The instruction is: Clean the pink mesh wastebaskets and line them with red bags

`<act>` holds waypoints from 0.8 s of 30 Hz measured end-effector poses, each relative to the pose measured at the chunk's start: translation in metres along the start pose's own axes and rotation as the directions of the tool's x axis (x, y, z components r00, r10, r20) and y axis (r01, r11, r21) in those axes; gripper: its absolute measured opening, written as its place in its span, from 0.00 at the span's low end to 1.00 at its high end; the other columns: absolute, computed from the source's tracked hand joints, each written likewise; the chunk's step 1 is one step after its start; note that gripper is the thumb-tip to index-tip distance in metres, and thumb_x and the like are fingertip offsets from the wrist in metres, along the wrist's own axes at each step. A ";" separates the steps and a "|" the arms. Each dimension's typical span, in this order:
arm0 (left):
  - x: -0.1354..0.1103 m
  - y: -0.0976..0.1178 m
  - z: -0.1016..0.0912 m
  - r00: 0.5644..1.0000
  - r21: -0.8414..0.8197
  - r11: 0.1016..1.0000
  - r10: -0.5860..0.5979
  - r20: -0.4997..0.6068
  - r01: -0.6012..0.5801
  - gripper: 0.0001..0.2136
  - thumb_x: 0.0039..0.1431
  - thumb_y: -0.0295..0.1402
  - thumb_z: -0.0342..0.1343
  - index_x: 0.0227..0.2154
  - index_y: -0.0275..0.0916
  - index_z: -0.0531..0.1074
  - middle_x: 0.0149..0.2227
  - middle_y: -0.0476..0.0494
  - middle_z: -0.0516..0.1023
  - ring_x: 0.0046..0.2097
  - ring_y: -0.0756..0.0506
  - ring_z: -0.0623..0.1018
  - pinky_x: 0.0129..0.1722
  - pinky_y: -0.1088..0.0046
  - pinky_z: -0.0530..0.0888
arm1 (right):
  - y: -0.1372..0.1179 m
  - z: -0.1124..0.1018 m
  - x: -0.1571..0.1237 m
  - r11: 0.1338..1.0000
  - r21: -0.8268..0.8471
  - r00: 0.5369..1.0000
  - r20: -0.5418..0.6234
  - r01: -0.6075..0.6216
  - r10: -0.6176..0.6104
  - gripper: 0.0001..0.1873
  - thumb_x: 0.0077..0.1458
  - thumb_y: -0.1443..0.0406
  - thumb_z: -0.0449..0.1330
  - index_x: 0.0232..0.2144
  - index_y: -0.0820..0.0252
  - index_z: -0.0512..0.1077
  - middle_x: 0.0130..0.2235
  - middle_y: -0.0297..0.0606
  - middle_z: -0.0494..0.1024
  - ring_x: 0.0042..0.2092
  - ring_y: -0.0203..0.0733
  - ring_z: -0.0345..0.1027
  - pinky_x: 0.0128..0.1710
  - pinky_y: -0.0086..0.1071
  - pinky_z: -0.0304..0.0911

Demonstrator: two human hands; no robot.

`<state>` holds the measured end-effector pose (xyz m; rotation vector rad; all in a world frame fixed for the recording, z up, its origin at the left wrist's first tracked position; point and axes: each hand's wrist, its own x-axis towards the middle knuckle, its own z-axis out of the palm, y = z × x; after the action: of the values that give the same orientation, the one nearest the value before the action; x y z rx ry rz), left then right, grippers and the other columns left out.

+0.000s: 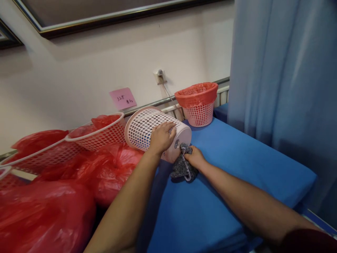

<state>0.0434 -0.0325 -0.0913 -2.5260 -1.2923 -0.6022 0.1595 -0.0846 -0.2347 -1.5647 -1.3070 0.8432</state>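
Note:
A pale pink perforated plastic basket (142,128) lies on its side on the blue padded surface (237,168), its base pointing right. My left hand (161,137) rests on top of the basket, fingers curled over its wall and holding it. My right hand (194,157) is closed on a grey cloth (182,168) and presses it against the basket's base. Part of the cloth hangs down onto the blue surface.
Another pink basket lined with a red bag (198,102) stands upright at the far end. More baskets (101,135) and red plastic bags (50,207) are heaped at the left. A pink note (123,98) is stuck on the wall. A blue curtain (284,77) hangs at the right.

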 end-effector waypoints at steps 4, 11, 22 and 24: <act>0.000 0.000 0.000 1.000 0.012 1.000 0.000 0.004 0.000 0.17 0.69 0.37 0.48 0.53 0.43 0.77 0.59 0.46 0.78 0.61 0.40 0.75 0.61 0.59 0.68 | -0.012 -0.001 -0.022 0.987 0.022 0.973 0.166 0.159 -0.160 0.17 0.45 0.67 0.65 0.41 0.58 0.76 0.38 0.36 0.82 0.39 0.44 0.75 0.42 0.33 0.68; -0.002 0.000 0.000 1.000 0.006 1.000 -0.004 0.005 0.004 0.17 0.69 0.37 0.48 0.53 0.44 0.78 0.60 0.46 0.78 0.62 0.41 0.74 0.61 0.59 0.68 | -0.038 -0.039 -0.037 0.919 0.078 0.919 -0.118 0.385 -0.375 0.15 0.50 0.66 0.59 0.42 0.57 0.74 0.39 0.36 0.80 0.42 0.44 0.74 0.47 0.36 0.68; 0.000 0.001 0.001 1.000 0.004 1.000 -0.021 0.011 0.021 0.17 0.69 0.37 0.48 0.53 0.46 0.77 0.60 0.47 0.78 0.61 0.40 0.74 0.62 0.58 0.67 | -0.018 -0.006 -0.040 0.802 -0.231 0.819 0.335 0.551 -0.466 0.21 0.50 0.70 0.60 0.48 0.57 0.72 0.50 0.42 0.71 0.46 0.44 0.70 0.50 0.37 0.67; 0.000 0.001 0.000 1.000 0.005 1.000 -0.023 0.013 0.023 0.17 0.69 0.37 0.48 0.53 0.46 0.77 0.60 0.47 0.78 0.61 0.40 0.75 0.62 0.58 0.67 | -0.018 -0.007 -0.041 0.797 -0.283 0.813 0.431 0.534 -0.392 0.17 0.49 0.69 0.61 0.44 0.56 0.74 0.47 0.40 0.73 0.43 0.43 0.71 0.47 0.35 0.67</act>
<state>0.0437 -0.0330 -0.0916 -2.5190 -1.3275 -0.5872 0.1511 -0.1252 -0.2167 -1.3033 -2.1354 0.5692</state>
